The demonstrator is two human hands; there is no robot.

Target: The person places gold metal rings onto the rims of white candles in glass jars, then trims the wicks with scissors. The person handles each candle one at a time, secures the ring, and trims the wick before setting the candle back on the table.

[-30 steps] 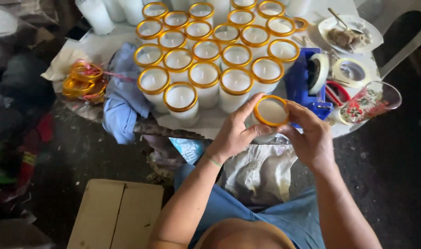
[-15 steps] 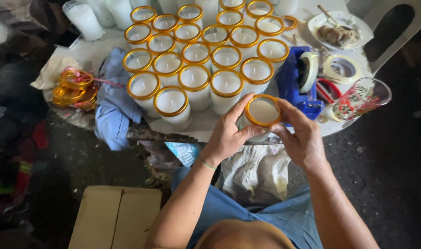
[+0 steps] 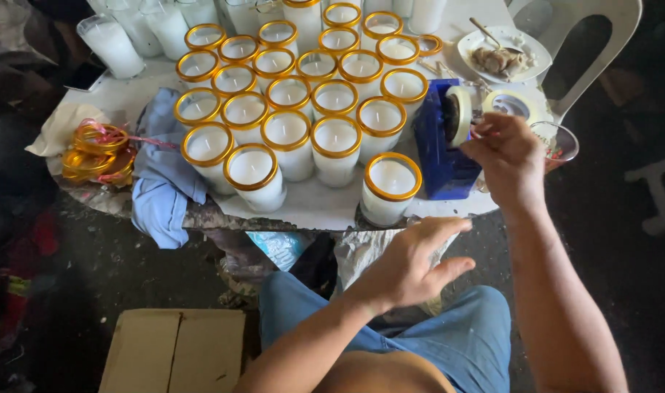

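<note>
Surface: white table [image 3: 325, 207], dark floor below.
Around us: gold-rimmed candle glasses [image 3: 296, 109], blue cloth [image 3: 157, 189], plate [image 3: 525, 47].
Our right hand [image 3: 503, 156]: fingers pinch at blue tape dispenser [image 3: 441, 145].
Our left hand [image 3: 412, 266]: fingers spread, empty, beside nearest candle [image 3: 389, 188].

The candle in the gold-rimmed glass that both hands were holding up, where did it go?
Both hands let it go: the gold-rimmed glass candle now stands at the table's front edge. The right hand moved to the blue tape dispenser; the left hand dropped, open, below the table. The rows of gold-rimmed candles stayed put.
</note>
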